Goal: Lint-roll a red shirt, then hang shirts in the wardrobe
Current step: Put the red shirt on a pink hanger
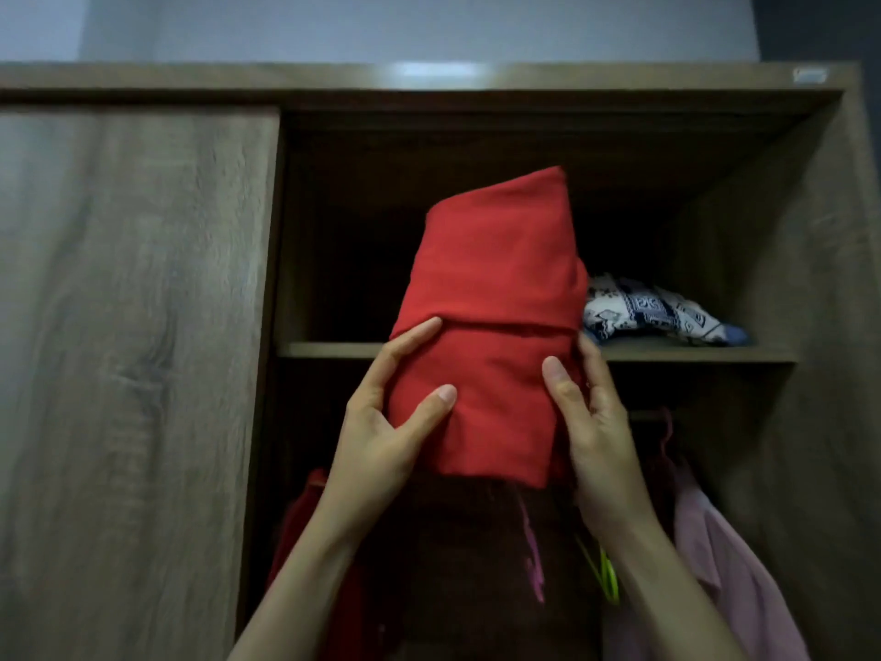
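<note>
A folded red shirt is held up in front of the open wardrobe, level with its upper shelf. My left hand grips the shirt's lower left edge, thumb on the front. My right hand grips the lower right edge, with its fingers behind the cloth. The shirt's top end leans into the dark shelf opening. I cannot tell whether it touches the shelf.
A blue-and-white patterned cloth lies on the shelf to the right. Below, a pink shirt, a red garment, dark clothes and pink and green hangers hang. The wardrobe's sliding door covers the left half.
</note>
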A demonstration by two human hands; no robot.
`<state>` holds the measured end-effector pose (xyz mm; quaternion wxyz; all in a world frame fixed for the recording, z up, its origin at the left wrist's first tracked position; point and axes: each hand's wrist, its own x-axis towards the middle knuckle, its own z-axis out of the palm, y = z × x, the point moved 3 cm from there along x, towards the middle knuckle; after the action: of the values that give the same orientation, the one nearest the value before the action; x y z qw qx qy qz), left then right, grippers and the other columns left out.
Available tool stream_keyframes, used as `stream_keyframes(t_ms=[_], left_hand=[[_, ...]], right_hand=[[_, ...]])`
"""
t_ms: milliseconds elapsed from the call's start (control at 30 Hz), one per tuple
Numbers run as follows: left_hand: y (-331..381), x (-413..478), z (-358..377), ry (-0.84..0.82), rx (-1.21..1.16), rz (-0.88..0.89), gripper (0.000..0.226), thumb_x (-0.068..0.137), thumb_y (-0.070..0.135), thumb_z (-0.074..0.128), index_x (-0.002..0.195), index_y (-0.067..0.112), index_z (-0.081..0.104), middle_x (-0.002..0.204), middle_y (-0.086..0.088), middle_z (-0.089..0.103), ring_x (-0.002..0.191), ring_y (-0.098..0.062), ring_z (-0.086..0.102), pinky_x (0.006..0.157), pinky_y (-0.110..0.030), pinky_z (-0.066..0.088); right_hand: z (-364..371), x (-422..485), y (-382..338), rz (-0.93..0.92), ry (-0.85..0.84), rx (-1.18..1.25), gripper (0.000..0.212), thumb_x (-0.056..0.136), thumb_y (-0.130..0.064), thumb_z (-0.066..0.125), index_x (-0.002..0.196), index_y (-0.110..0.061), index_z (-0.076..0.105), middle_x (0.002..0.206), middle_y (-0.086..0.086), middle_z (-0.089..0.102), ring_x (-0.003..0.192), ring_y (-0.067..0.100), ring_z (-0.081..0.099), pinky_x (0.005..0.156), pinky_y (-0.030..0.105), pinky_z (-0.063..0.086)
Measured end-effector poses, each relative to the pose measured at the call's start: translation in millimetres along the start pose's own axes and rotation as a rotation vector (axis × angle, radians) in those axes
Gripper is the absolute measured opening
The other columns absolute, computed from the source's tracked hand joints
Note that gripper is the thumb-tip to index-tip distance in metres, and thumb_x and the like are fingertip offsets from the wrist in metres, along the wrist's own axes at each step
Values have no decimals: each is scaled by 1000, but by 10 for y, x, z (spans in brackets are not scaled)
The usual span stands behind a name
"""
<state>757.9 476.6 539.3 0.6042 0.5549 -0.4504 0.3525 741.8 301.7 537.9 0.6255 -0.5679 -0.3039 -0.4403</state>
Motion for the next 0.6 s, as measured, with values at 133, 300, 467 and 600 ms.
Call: stream_keyframes(t_ms=[133,300,467,600], left_hand=[[97,-675,100,-36,61,-105,54,83,32,75,131,43,53,130,34,54,122,11,51,93,-3,39],[-117,-1556,177,-16,138,-328,61,74,52,68,131,47,49,135,19,51,127,5,48,104,-12,38],[-391,-2145,445,63,138,-640,57,68,61,65,116,37,45,125,13,51,118,4,51,100,-13,39],[-539,-2453,797,104,-34,-925,51,85,37,71,121,23,37,113,13,53,86,19,59,77,-7,47]], right_hand=[[-181,-620,-2,12,16,-56,45,78,-35,68,122,-37,57,125,-15,63,118,6,57,105,33,44],[-355,-1469,130,98,0,-144,46,72,-35,73,113,-46,57,116,-36,60,112,-9,55,94,10,43],[-515,-2056,395,345,-28,-100,25,91,-27,56,113,-39,56,110,-43,58,112,-17,50,92,1,35],[-649,-2330,547,454,-81,-95,30,97,-12,47,117,-30,59,114,-35,61,116,-11,52,95,6,35]])
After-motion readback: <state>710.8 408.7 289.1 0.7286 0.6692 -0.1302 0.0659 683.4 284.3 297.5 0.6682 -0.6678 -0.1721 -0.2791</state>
